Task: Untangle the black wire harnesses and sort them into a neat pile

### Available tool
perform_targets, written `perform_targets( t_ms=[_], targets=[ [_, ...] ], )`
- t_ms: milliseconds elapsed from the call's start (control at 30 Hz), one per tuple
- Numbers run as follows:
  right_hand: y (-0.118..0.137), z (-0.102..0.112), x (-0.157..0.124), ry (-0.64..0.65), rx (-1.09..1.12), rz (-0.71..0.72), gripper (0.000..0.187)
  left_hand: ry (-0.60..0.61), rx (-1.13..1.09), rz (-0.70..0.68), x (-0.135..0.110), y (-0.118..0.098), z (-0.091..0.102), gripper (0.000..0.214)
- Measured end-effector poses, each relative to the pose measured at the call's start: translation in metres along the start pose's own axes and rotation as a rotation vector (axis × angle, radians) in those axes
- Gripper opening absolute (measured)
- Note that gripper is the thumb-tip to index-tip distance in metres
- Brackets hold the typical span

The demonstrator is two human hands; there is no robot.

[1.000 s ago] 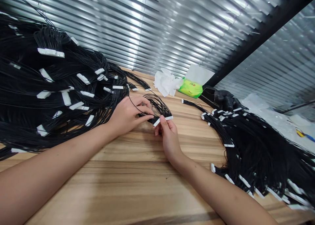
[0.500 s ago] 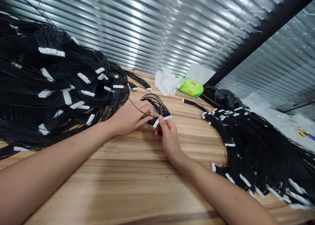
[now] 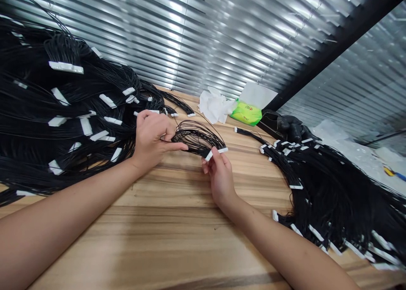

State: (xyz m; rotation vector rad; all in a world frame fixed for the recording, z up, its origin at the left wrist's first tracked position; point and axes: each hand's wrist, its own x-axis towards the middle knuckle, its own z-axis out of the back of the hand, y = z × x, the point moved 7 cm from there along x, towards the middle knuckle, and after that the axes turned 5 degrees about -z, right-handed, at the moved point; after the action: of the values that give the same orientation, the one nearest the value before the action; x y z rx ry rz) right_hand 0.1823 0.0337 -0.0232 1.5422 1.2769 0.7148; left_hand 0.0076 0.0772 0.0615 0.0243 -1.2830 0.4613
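Head view, forward and down over tabletop [image 3: 177, 239]

Glare streaks the corrugated wall [image 3: 203, 40], soft shadow falls on the wooden table [image 3: 190, 239], the right edge blurs

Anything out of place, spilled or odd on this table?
Crumpled white tissue lies loose beside the green pack at the back, looking like litter. The left wire pile also looks untidy: its white connectors point in various directions. I see no spill.

On your bench [image 3: 158, 239] you have crumpled white tissue [image 3: 213, 107] beside a green packet [image 3: 246, 113], with a corrugated metal wall [image 3: 149, 40] behind; far to your right lies a yellow-and-blue object [image 3: 395, 173].
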Motion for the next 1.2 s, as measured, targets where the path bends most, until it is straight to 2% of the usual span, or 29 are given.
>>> perform_targets(
  t_ms=[133,200,267,400,467,567,733,1000,1200],
  targets=[
    [0.000,0.006,0.003,-0.049,0.100,0.003,0.029,0.079,0.027,-0.045,0.001,-0.003,-0.005,0.060],
    [0.000,0.005,0.003,-0.038,0.094,0.000,0.028,0.082,0.027,-0.017,0.000,0.000,-0.005,0.060],
    [-0.001,0.003,0.001,-0.016,0.064,-0.004,0.028,0.013,0.028,0.070,0.000,0.007,-0.001,0.057],
    [0.000,-0.003,-0.003,0.036,0.003,0.003,0.028,-0.115,-0.024,0.334,-0.006,0.025,0.004,0.052],
    [0.000,-0.005,-0.004,0.052,-0.006,0.012,0.028,-0.149,-0.074,0.447,-0.009,0.031,0.003,0.050],
    [0.001,-0.005,-0.004,0.053,-0.009,0.012,0.028,-0.160,-0.105,0.529,-0.012,0.036,0.002,0.043],
    [0.001,-0.005,-0.004,0.051,-0.026,0.011,0.028,-0.194,-0.191,0.582,-0.016,0.042,0.000,0.033],
    [0.001,-0.005,-0.005,0.036,-0.061,0.001,0.029,-0.238,-0.331,0.535,-0.014,0.038,-0.003,0.031],
    [0.002,-0.006,-0.005,0.051,-0.041,0.004,0.030,-0.245,-0.469,0.651,-0.016,0.044,-0.008,0.034]
  ],
)
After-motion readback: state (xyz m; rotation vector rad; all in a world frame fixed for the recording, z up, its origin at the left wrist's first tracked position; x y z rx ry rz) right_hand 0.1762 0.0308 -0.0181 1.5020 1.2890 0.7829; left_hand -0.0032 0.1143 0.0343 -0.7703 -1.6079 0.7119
